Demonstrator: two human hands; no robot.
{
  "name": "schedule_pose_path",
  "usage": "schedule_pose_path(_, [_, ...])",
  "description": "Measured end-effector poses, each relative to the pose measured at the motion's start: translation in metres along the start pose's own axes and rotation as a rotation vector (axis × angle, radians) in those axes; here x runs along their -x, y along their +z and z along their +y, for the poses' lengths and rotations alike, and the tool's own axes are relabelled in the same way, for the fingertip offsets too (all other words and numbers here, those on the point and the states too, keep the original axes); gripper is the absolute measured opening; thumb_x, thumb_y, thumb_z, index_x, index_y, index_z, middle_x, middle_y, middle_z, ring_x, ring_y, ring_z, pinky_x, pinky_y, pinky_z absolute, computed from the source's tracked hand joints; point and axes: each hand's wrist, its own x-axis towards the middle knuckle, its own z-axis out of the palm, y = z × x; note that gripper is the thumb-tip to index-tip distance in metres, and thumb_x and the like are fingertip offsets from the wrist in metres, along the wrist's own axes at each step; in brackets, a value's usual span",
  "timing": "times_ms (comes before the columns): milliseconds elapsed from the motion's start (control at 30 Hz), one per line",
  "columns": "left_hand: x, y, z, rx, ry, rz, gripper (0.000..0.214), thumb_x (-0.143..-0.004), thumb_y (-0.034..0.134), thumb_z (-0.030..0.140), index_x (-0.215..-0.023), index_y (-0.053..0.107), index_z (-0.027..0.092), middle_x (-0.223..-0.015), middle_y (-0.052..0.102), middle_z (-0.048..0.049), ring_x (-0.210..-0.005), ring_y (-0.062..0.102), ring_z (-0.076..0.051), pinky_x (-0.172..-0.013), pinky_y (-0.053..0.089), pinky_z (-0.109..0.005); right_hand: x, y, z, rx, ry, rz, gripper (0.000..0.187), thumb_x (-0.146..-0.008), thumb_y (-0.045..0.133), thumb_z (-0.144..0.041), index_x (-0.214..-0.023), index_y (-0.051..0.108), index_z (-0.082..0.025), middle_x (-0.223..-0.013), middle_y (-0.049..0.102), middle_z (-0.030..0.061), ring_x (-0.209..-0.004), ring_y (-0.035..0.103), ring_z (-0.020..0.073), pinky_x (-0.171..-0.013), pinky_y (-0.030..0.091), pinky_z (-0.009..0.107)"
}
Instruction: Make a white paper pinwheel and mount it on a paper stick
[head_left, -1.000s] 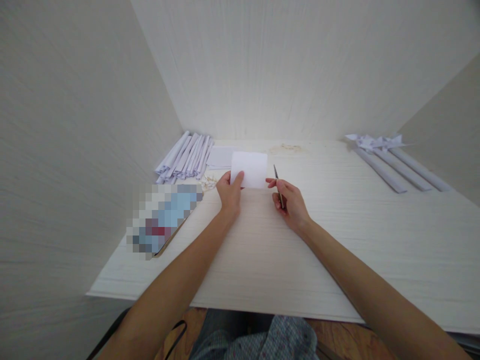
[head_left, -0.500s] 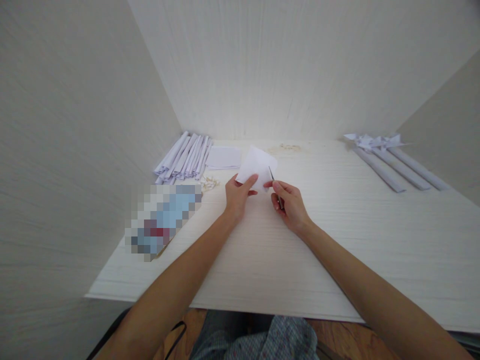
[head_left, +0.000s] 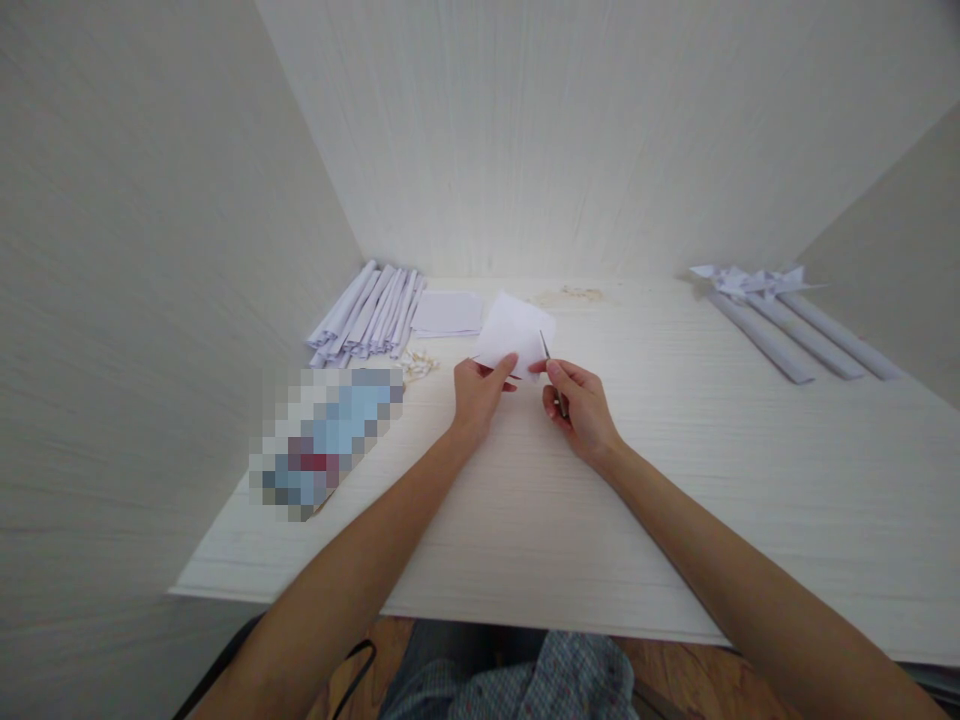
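Observation:
Near the middle of the table, my left hand (head_left: 480, 395) pinches a white paper sheet (head_left: 510, 325) by its near left edge, thumb on top and fingers beneath. The sheet is tilted, with its far end toward the wall. My right hand (head_left: 577, 400) is closed round a slim, dark, pointed tool (head_left: 560, 400); its narrow tip overlaps the right part of the sheet. Whether the tool is a blade, scissors or a pen I cannot tell. My right fingertips are at the sheet's near right corner.
Left of the hands lie a pile of rolled paper tubes (head_left: 367, 315), a stack of white paper (head_left: 448, 314), small tan-and-white bits (head_left: 418, 366) and a blurred-out bluish object (head_left: 337, 435). Three paper rolls (head_left: 802, 335) with folded paper shapes (head_left: 754, 283) lie far right. Walls enclose the table.
Both hands and the sheet stay almost in place. My left hand has shifted very slightly right, and the tool's tip still lies over the sheet.

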Motion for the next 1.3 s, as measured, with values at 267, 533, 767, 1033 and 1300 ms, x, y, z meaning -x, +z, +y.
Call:
schedule_pose_path(267, [-0.0055, -0.004, -0.0011, 0.053, 0.06, 0.144, 0.021, -0.055, 0.069, 0.028, -0.069, 0.064, 0.013, -0.066, 0.065, -0.0028, -0.055, 0.055, -0.009, -0.046, 0.044, -0.019, 0.0003, 0.0028, 0.0007, 0.102, -0.043, -0.02, 0.027, -0.073, 0.051, -0.044, -0.076, 0.055, -0.017, -0.048, 0.046, -0.0063, -0.032, 0.033, 0.0033, -0.031, 0.02, 0.017])
schedule_pose_path(533, [-0.0051, -0.0029, 0.0033, 0.221, -0.002, 0.189, 0.023, -0.052, 0.071, 0.025, -0.071, 0.063, 0.013, -0.072, 0.065, -0.0014, -0.063, 0.058, -0.009, -0.058, 0.049, -0.021, 0.001, 0.0036, -0.0006, 0.274, -0.044, -0.094, 0.025, -0.077, 0.043, -0.04, -0.073, 0.052, -0.017, -0.043, 0.041, -0.0077, -0.032, 0.033, 0.0044, -0.031, 0.022, 0.018])
schedule_pose_path(767, [-0.0064, -0.0028, 0.004, 0.272, -0.046, 0.206, 0.024, -0.053, 0.071, 0.023, -0.072, 0.061, 0.014, -0.075, 0.065, -0.001, -0.066, 0.058, -0.009, -0.063, 0.05, -0.024, 0.0003, 0.0025, -0.0016, 0.222, 0.001, -0.096, 0.024, -0.077, 0.044, -0.04, -0.075, 0.052, -0.017, -0.043, 0.04, -0.008, -0.031, 0.032, 0.0042, -0.03, 0.02, 0.017])
schedule_pose_path(1033, [-0.0068, -0.0012, 0.0047, 0.334, -0.069, 0.193, 0.022, -0.053, 0.07, 0.02, -0.071, 0.06, 0.013, -0.073, 0.063, -0.0003, -0.062, 0.056, -0.007, -0.06, 0.049, -0.023, -0.0013, 0.0, 0.0016, 0.255, -0.029, -0.199, 0.025, -0.079, 0.043, -0.04, -0.076, 0.053, -0.017, -0.044, 0.041, -0.008, -0.032, 0.033, 0.0045, -0.031, 0.022, 0.018])
schedule_pose_path(1300, [-0.0063, -0.0005, 0.0043, 0.35, -0.092, 0.175, 0.02, -0.056, 0.069, 0.019, -0.072, 0.06, 0.013, -0.075, 0.064, -0.0024, -0.063, 0.058, -0.008, -0.063, 0.049, -0.025, -0.0014, 0.0003, -0.0006, 0.278, -0.013, -0.201, 0.024, -0.079, 0.042, -0.037, -0.075, 0.053, -0.017, -0.043, 0.04, -0.0083, -0.031, 0.032, 0.0047, -0.03, 0.021, 0.018])
